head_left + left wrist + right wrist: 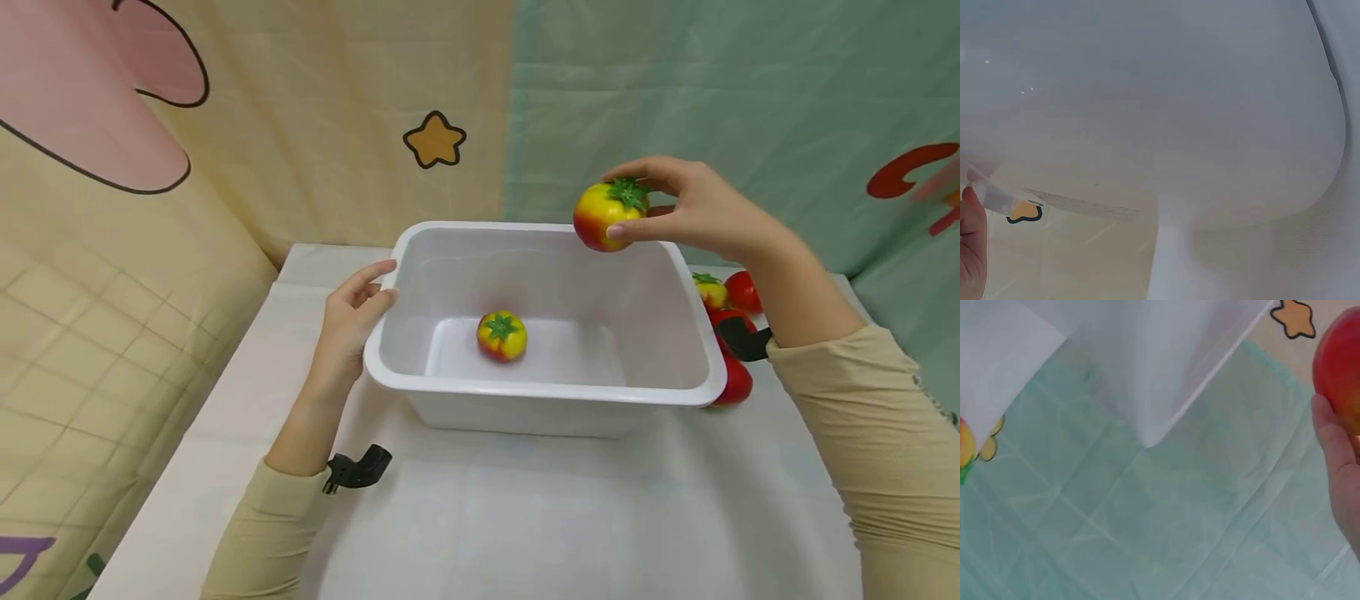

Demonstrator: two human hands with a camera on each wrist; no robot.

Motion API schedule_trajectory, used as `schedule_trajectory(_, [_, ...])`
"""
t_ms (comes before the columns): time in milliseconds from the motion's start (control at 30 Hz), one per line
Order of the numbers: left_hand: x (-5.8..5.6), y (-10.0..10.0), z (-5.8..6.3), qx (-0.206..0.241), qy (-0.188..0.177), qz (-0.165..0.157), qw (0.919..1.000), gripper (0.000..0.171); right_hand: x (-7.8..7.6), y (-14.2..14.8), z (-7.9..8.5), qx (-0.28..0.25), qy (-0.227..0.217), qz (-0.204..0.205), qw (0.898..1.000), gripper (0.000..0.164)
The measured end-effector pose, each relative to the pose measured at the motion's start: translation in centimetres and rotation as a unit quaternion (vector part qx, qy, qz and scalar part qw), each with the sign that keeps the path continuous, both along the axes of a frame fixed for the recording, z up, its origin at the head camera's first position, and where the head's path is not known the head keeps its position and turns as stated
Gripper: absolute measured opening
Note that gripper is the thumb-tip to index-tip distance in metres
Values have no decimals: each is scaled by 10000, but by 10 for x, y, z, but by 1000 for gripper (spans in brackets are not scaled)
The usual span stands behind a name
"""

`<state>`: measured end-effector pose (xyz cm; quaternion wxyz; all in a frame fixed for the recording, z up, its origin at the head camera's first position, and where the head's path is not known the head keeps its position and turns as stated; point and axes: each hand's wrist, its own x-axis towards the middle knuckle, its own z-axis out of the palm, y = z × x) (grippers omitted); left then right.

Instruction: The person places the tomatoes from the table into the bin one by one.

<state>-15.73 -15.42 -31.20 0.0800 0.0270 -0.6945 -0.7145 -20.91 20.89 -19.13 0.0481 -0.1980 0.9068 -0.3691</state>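
My right hand (693,204) holds a yellow-and-red toy fruit (603,208) with a green leafy top, above the far right rim of a white plastic tub (540,396). In the right wrist view, the red side of this fruit (1341,369) shows at the right edge, with fingers against it. My left hand (352,312) grips the tub's left rim, fingertips and thumb at the edge. A second yellow-and-red toy fruit (502,336) lies on the tub's floor, leafy top up. The tub's pale wall (1147,94) fills most of the left wrist view.
Several red and yellow toy fruits (738,379) lie on the white-covered table (525,517) right of the tub, partly hidden by its rim and my right arm. A printed curtain (585,108) hangs close behind the tub. A black wrist mount (360,468) sticks out from my left sleeve.
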Motion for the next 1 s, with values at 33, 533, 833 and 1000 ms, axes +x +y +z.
schedule_trajectory(33, [0, 0, 0, -4, -2, 18, 10000, 39, 0, -2, 1, 12, 5, 58, 10000, 59])
schedule_trajectory(533, [-5, 1, 0, -93, 6, -1, 10000, 41, -16, -49, -7, -315, 10, 1059, 9939, 54])
schedule_trajectory(833, [-5, 4, -3, -37, 8, -151, 9999, 41, -18, -80, -25, -179, 3, 1535, 9880, 54])
schedule_trajectory(1000, [-4, 6, -3, 13, 25, -165, 9999, 41, -20, -95, -33, -84, 11, 1748, 9846, 55])
